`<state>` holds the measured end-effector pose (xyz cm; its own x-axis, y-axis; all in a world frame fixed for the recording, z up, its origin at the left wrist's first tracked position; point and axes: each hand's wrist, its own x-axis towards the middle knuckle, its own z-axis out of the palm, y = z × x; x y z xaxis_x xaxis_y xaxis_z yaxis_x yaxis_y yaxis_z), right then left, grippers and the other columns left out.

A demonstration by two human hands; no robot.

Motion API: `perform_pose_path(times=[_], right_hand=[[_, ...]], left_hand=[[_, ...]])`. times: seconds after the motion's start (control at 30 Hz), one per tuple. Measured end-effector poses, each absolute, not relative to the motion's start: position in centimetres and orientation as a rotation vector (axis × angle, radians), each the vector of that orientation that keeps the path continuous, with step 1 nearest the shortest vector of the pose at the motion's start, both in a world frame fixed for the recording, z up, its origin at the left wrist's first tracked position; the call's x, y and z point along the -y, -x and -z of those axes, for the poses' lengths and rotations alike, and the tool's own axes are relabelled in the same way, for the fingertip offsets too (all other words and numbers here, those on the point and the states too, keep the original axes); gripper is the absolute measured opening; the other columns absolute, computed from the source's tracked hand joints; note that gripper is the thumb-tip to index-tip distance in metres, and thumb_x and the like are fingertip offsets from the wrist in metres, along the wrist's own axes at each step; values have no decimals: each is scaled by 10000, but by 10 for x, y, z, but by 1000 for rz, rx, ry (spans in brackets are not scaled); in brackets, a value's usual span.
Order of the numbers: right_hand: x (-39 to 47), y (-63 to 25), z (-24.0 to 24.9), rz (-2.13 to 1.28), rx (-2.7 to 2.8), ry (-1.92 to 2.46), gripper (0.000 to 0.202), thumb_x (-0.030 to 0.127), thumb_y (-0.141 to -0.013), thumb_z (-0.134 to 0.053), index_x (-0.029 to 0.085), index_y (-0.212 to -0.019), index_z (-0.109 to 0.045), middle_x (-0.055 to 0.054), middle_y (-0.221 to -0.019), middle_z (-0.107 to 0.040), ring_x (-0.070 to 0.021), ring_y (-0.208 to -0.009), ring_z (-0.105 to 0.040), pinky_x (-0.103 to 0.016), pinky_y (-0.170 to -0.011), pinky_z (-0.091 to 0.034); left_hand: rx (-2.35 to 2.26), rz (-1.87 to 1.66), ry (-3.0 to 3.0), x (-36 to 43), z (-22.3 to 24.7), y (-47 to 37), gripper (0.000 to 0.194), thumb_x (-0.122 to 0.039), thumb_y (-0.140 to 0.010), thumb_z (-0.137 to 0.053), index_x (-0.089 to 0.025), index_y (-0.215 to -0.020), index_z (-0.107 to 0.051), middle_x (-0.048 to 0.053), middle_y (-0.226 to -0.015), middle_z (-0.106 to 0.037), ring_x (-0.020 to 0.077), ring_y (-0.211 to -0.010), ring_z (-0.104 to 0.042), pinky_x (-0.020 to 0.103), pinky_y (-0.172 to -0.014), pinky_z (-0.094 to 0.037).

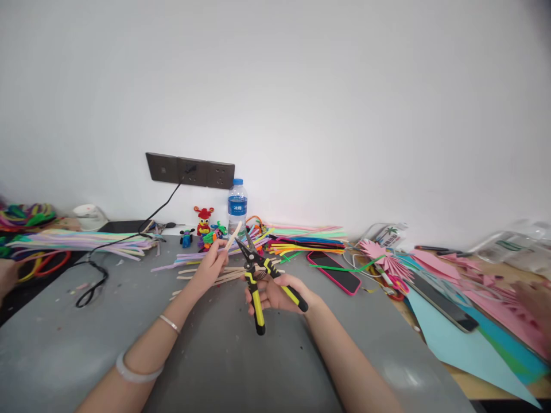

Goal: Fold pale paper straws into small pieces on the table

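Observation:
Between the fingertips of my left hand [214, 261] is a beige pipe cleaner [234, 235], its end pointing up and right. My right hand [279, 293] holds black and yellow wire-cutting pliers [257, 272] whose handles are spread and jaws apart. The jaws sit just right of the pipe cleaner; whether they touch it I cannot tell. More beige pipe cleaners [232, 276] lie on the grey table [206, 355] behind my hands. Small pipe cleaner figures, among them a red one [204, 221], stand beyond my left hand.
A water bottle [237, 206] stands by the wall. Bundles of coloured pipe cleaners [305, 245] and a pink-edged phone [336, 273] lie behind on the right. A black cable [160, 207] runs from the wall socket. Other people's hands show at the left edge [7, 276] and right edge [534, 304].

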<state>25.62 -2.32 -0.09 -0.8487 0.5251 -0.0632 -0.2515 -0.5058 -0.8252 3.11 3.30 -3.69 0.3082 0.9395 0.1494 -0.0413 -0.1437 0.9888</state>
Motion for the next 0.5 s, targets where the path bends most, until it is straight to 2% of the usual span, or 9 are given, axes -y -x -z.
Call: perform_pose_path(times=[0.23,0.4,0.5], right_hand=[[23,-253,5,-2330,1209,391,498,428,-755,-536,142,-1162,-516,-154,-1080,-640,-280,-951,-651,-405,-880,-425],[21,-253,5,-2274,1246,427,535,464,-757,-541,140,-1182,-511,-157,-1108,-631,-279,-953,-651,-410,-884,-434],[23,-260,-5,-2133,1415,558,547,499,-765,-540,143,-1181,-519,-145,-1094,-632,-266,-934,-648,-412,-866,-454]], left_hand=[[-921,-1070,-1512,-30,34,-29,204,-400,-919,-432,-223,-1015,-401,-79,-610,-390,72,-430,-280,192,-419,-209],[-914,-1113,-1525,-31,34,-29,243,-434,-917,-441,-212,-1016,-433,-71,-607,-430,73,-428,-324,184,-407,-246],[-905,-1174,-1513,-31,32,-30,289,-480,-892,-487,-198,-954,-486,-26,-684,-533,89,-487,-431,190,-425,-349]])
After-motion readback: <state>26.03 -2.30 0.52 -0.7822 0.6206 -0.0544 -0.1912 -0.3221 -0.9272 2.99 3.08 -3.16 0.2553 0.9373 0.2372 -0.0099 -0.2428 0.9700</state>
